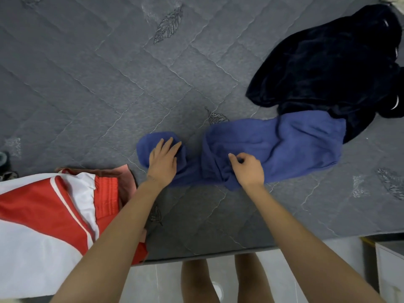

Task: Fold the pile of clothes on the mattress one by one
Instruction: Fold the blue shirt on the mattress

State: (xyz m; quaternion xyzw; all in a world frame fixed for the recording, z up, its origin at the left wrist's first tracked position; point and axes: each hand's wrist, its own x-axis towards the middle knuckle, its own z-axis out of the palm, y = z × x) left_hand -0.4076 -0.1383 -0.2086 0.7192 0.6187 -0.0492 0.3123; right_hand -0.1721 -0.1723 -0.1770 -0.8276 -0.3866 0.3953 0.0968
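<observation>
Blue garment (273, 147) lay bunched near the mattress (109, 84) edge, its far end touching the dark pile (328, 62). My left hand (162, 159), flat with fingers straight, pressed one end down as an anchor. My right hand (247, 169), fingers curled, pinched a fold mid-cloth, probably to pull it straight.
</observation>
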